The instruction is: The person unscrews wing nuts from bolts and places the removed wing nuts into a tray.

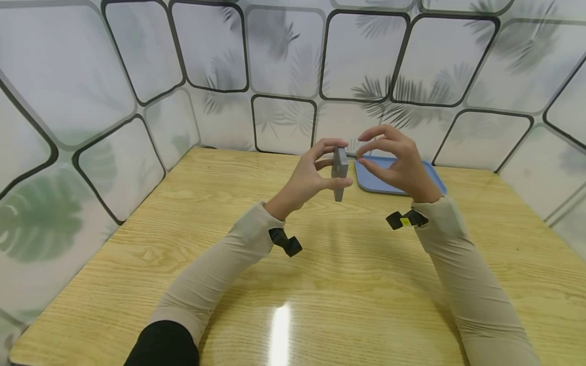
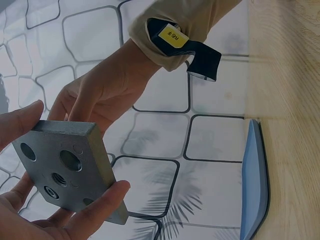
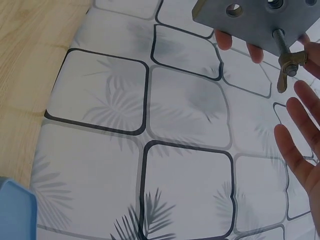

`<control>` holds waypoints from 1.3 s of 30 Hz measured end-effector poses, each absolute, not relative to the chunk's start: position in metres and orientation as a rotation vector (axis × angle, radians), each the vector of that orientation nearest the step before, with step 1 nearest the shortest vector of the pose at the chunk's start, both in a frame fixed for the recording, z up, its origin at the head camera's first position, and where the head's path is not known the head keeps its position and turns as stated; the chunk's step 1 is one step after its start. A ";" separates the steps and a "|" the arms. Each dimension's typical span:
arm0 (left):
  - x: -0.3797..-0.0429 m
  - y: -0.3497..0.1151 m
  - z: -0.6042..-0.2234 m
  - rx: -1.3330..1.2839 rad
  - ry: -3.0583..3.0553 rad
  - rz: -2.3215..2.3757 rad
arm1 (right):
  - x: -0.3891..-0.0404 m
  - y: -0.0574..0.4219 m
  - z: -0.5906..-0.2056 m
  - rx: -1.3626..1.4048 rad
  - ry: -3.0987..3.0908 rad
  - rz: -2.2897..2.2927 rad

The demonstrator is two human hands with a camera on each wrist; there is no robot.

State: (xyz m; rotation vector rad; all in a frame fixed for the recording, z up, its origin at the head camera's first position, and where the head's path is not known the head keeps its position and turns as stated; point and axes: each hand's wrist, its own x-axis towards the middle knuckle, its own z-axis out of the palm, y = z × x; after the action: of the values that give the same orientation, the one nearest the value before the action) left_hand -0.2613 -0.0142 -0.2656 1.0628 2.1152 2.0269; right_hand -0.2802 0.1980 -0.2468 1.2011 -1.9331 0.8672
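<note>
Right of the block (image 1: pixel 340 170), a bolt (image 3: pixel 282 41) juts out bearing a winged nut (image 3: pixel 291 60); the bench (image 1: pixel 348 264) lies below the block. My left grip (image 1: pixel 308 177) holds the block by its edges. My right grip (image 1: pixel 403 165) has fingertips at the nut, though I cannot tell whether they pinch it. I'd brace the block and turn the nut squarely, lest the thread bind.

The block (image 2: pixel 82 181) looks matt metal, the tabletop (image 1: pixel 320 264) glossy wood, the tray (image 1: pixel 368 182) plastic.
</note>
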 end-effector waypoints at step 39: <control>-0.260 -0.013 -0.266 1.052 2.117 2.013 | -0.283 0.203 -0.249 1.085 -2.119 0.787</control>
State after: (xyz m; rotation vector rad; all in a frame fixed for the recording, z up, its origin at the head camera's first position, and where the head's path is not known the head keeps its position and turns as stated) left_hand -0.2601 -0.0128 -0.2660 1.0517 2.1167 2.0129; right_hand -0.2833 0.2030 -0.2491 1.0848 -2.1194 0.7874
